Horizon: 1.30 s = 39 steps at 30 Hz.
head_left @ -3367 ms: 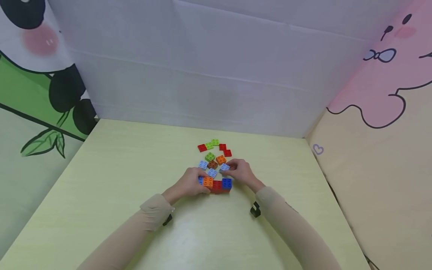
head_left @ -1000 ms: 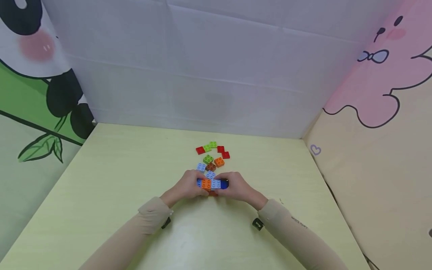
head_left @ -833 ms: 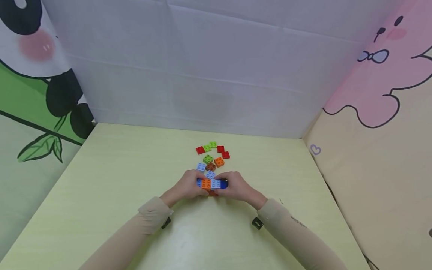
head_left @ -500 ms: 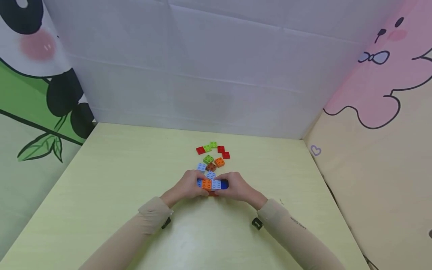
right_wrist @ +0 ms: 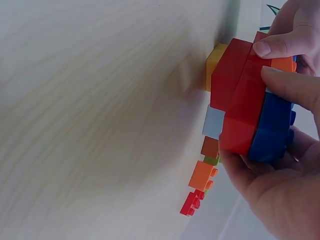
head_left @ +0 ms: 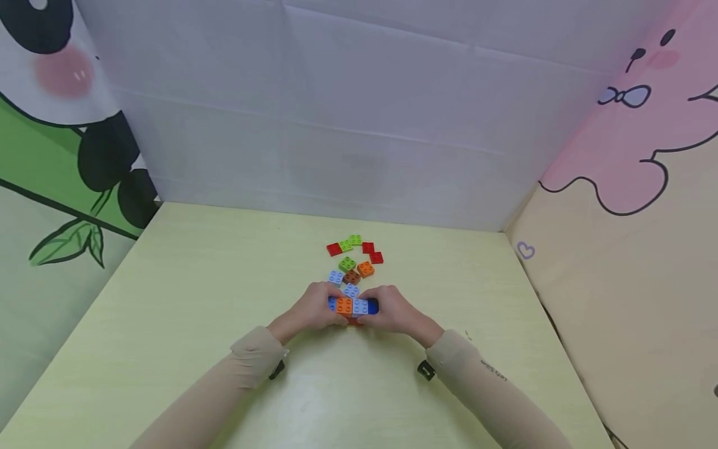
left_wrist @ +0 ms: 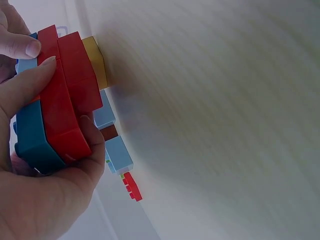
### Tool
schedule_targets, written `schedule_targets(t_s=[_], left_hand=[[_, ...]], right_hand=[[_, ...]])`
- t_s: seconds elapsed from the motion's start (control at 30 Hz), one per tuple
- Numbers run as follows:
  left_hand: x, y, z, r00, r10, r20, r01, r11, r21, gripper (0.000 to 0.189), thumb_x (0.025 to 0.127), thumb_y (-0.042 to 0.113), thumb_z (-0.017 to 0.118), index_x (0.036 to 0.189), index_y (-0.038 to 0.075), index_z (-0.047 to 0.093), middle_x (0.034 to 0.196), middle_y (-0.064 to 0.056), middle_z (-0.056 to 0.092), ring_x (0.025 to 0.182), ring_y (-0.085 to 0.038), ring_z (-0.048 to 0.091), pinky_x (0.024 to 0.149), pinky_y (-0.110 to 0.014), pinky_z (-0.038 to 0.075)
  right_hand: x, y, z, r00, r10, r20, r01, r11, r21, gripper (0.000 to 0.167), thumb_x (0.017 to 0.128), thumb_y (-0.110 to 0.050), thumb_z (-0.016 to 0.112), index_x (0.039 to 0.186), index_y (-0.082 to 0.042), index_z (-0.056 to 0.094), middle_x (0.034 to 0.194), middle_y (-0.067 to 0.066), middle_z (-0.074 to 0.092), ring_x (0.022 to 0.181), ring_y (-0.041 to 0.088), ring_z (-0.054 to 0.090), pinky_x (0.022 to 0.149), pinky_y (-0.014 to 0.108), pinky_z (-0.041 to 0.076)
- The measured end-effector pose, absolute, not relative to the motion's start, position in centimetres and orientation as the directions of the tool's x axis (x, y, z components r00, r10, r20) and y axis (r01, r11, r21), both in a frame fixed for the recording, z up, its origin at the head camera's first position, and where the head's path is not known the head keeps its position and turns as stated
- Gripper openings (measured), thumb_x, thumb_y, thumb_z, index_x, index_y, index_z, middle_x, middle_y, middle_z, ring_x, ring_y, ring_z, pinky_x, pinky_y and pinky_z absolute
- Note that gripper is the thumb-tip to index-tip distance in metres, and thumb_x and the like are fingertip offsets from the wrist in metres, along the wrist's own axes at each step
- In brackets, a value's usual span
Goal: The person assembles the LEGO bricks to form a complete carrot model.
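A built stack of toy building bricks is held between both hands at the middle of the table. Its top row shows an orange brick (head_left: 344, 306) and a light blue brick (head_left: 361, 306), with a dark blue brick (right_wrist: 271, 127) at the right end. Red bricks (left_wrist: 60, 107) lie under that row, and a yellow brick (right_wrist: 215, 70) is lowest. My left hand (head_left: 314, 307) grips the left end, thumb on the near side. The right hand (head_left: 394, 309) grips the other end, thumb along the red side and fingers behind. Fingers partly cover both ends.
Just beyond the stack lie loose bricks: light blue ones (head_left: 336, 277), a brown one (head_left: 351, 278), a green one (head_left: 346, 264) and an orange one (head_left: 366, 269). Farther back are red pieces (head_left: 334, 249) and lime pieces (head_left: 356, 239). A pale wall (head_left: 336, 137) bounds the table's back.
The light blue brick that the right hand pinched among the loose ones now sits in the stack's top row. The right hand came nearer and grips the stack; over the last second both hands barely move.
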<state>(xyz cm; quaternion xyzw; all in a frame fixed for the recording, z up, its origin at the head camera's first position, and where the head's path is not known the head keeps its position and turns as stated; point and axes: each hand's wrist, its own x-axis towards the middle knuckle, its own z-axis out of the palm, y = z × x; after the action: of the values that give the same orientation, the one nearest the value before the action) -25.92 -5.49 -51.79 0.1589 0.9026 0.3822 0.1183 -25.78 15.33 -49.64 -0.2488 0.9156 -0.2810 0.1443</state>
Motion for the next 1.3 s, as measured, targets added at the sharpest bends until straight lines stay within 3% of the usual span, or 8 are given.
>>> schedule_targets(t_s=[0.53,1.3], left_hand=[[-25.7,-5.4,-51.6,-0.922,0.376,-0.091,0.194,0.651,0.734,0.039,0.07,0.022,0.087,0.104,0.01,0.071,0.107,-0.004,0.058,0.098,-0.023,0.049,0.085,-0.039,0.042],[-25.9,-5.6,-51.9,-0.919,0.39,-0.062,0.23,0.656,0.719,0.039,0.069,0.024,0.087,0.102,0.01,0.07,0.103,-0.001,0.059,0.096,-0.022,0.049,0.084,-0.038,0.041]], right_hand=[[-25.5,15.0,-50.6,-0.876,-0.471,-0.104,-0.331,0.744,-0.58,0.041,0.08,-0.032,0.078,0.114,-0.012,0.066,0.103,-0.003,0.062,0.09,0.014,0.054,0.08,0.028,0.046],[-25.5,15.6,-50.9,-0.859,-0.506,-0.077,-0.362,0.708,-0.607,0.044,0.08,-0.039,0.077,0.116,-0.016,0.066,0.105,-0.006,0.062,0.092,0.012,0.054,0.081,0.028,0.045]])
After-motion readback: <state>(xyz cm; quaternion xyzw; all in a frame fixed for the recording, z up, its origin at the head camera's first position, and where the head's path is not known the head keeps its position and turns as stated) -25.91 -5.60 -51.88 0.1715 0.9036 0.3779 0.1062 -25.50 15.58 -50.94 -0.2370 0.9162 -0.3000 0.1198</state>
